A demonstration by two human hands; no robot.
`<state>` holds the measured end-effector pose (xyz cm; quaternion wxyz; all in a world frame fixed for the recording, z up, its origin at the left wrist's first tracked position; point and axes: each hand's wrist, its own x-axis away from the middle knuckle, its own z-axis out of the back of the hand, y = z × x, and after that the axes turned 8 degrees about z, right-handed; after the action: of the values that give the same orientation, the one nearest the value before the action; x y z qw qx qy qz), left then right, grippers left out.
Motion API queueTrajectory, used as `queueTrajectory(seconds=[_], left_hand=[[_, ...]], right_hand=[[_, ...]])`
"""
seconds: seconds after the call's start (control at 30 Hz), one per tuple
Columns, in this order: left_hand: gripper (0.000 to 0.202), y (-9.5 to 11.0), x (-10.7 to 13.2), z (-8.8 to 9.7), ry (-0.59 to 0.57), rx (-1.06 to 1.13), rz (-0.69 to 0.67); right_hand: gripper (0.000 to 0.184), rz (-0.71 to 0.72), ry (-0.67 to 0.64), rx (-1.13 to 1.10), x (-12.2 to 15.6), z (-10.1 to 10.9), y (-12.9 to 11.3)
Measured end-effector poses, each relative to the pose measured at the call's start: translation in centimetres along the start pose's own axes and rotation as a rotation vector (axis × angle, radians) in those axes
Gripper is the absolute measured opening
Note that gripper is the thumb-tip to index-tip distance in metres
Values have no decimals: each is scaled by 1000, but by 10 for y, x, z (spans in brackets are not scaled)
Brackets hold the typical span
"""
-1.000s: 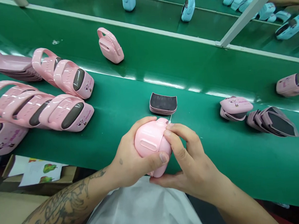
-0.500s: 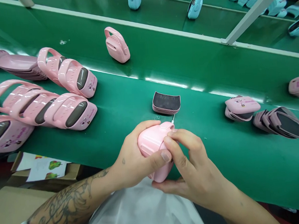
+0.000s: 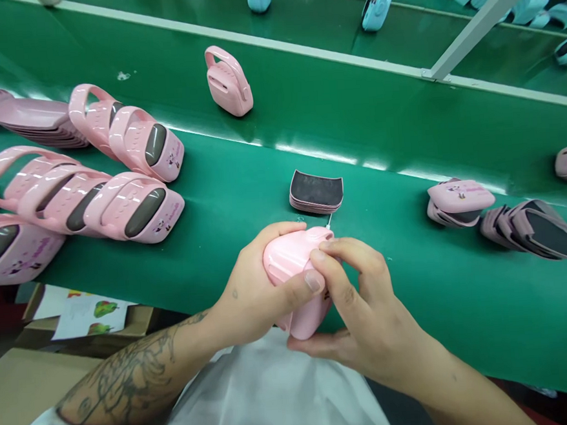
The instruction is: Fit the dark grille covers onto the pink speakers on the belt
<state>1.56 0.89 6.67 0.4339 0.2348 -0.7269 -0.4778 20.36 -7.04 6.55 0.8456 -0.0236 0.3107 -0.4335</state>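
Both hands are on a pink plastic housing [image 3: 291, 254], rounded and glossy, close in front of my body. My left hand [image 3: 264, 291] wraps its left side, with the thumb lying across the front. My right hand [image 3: 360, 304] grips the right side, fingertips pressed near the upper edge and thumb under the lower end. A thin white strand [image 3: 329, 221] sticks out at the housing's top right. Just beyond lies a small stack of curved pink panels [image 3: 316, 192] with dark inner faces. My fingers cover much of the housing's right side.
Pink handled shells [image 3: 137, 210] with dark windows crowd the left of the green table [image 3: 243, 196]. Curved panel pieces [image 3: 532, 231] lie at the right. A pink handled unit [image 3: 228, 83] stands on the green belt behind; blue units [image 3: 378, 2] are farther back. Cardboard boxes [image 3: 37, 378] sit lower left.
The view has shifted slightly. Both hands keep nearly the same grip on the pink housing, which has turned only a little, if at all.
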Motion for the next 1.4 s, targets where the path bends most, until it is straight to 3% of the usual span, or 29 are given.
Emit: queueTrajectory(seconds=[0.37,0.5,0.57,0.7,0.8,0.83,0.93,1.0,1.13,1.23,1.4], left_hand=[[80,1,-9,-5,48,23,12],[78,-3,-6,2,3,118,-120],[79,-6,-5,4,37,214,-246],[87,-14,-8,0,89,395,-416],[87,-23,-11,-4,36,492,-422],[88,-26,-11,-5,4,513,-416],[88,-32,-10,-1,-49,492,-432],[93,-32,-8,4,-28,377,-437],[105,-16,-4,15,-41,119,-374],[93,-1,-1,19,-98,50,-324],[70,10,0,19,-100,-32,-313]], right_hand=[[107,-62,8,-93,1,2,6],[120,-28,56,-182,8,-7,5],[121,-190,175,-375,11,-16,0],[93,-679,399,-1036,2,-31,-15],[80,-827,587,-1371,-9,-34,-21],[76,-856,585,-1454,-12,-34,-21],[67,-866,415,-1640,-12,-32,-18],[67,-835,406,-1653,-9,-30,-17],[73,-828,534,-1453,-1,-24,-15],[71,-797,540,-1314,3,-22,-16],[77,-740,524,-1159,7,-23,-17]])
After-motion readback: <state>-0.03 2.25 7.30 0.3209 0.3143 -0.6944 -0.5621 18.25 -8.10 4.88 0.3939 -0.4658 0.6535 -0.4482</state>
